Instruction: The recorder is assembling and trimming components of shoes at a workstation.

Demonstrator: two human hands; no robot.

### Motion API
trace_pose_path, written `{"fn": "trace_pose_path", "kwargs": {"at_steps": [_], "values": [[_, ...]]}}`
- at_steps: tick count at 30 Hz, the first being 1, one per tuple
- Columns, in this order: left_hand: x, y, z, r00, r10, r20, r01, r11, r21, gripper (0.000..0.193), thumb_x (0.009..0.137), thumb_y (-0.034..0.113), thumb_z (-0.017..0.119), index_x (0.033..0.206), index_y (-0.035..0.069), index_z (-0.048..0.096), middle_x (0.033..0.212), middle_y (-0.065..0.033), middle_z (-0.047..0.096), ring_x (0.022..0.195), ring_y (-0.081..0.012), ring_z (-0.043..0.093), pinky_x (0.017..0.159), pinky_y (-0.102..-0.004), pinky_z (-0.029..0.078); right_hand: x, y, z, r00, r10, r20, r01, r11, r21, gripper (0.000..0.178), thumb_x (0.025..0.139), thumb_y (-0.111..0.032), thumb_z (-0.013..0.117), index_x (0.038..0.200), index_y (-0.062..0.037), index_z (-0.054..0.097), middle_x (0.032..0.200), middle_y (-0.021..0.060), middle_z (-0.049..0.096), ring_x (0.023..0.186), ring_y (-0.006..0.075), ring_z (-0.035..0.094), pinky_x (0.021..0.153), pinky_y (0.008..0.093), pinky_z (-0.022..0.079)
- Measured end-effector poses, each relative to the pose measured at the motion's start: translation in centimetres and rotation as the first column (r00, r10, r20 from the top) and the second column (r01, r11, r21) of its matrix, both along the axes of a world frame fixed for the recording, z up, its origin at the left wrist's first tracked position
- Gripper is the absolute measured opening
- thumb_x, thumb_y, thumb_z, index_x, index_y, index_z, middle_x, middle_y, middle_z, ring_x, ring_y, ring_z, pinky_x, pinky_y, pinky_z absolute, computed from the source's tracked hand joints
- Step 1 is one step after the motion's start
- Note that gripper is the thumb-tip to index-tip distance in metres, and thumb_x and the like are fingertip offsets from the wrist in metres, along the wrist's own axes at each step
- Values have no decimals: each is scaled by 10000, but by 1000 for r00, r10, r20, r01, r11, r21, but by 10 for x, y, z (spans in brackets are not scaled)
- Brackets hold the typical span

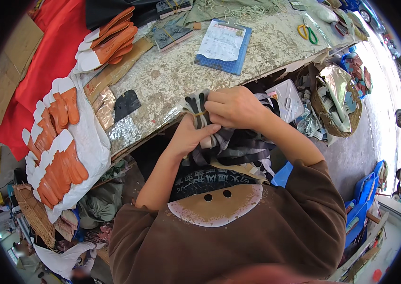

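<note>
Head view: the bundle (196,105) of pale and black strips is at the near edge of the worktable (177,71), in front of the chest, between the person's 2 hands. The left hand (191,136) wraps its lower part in a narrow grip, thumb laid across the front. The right hand (235,107) is curled tightly against its upper right side; whether those fingertips pinch the strips or the band is hidden.

As for progress, a yellowish band (199,114) already runs around the strips, so the gathering of this bundle looks done and the banding at least well along — whether the band is fully wound, I cannot tell. What seems left is finishing the band and letting go, as the bundle is not yet set down. Loose straps (245,154), black and pale, lie in a tangle below the hands, unbanded.

Farther up the worktable, a dark banded stack (172,37) lies left of a blue board (231,67) with a paper (222,41) on it; scissors (308,34) with yellow and green handles lie off to the right. Orange and white pieces (63,163) fan out in rows on the left — apart from both hands.
</note>
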State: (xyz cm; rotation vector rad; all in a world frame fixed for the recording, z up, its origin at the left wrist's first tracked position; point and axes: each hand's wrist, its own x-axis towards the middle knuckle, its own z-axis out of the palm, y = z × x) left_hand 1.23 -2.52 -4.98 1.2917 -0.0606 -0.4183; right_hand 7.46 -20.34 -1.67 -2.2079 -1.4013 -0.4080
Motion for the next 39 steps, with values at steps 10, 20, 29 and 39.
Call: {"fn": "trace_pose_path", "kwargs": {"at_steps": [10,20,29,39], "values": [[-2,-15,2,978,-49,-202,58,997,41,298,799,46,614,1078,-29,542,939,-28,598,829,-85,557,730,-252,465,-2,-6,-22,970,-238,53,220,947,233,241,642,-60,675,866,-69,585,850,51,609,723,222,624,593,323,517],[-2,0,-7,937,-236,-258,266,960,87,276,769,44,618,1033,-24,571,819,1,606,691,-66,582,596,-219,470,-5,-20,-23,985,-133,109,116,981,155,285,687,-115,627,966,-58,609,868,42,612,771,204,630,627,310,527],[-1,17,2,804,-576,-146,593,764,255,246,726,133,628,929,3,580,658,12,549,540,-52,493,471,-227,404,-4,-38,5,982,96,-161,-87,994,60,152,632,-60,644,751,-83,552,734,23,555,673,208,572,543,324,455],[10,21,5,643,-741,-196,766,631,124,264,704,132,617,927,-7,595,690,3,574,550,-59,518,479,-236,419,-5,-25,-9,-21,537,-843,70,842,535,87,582,52,525,608,-30,538,587,10,500,641,175,501,638,311,394]]}}
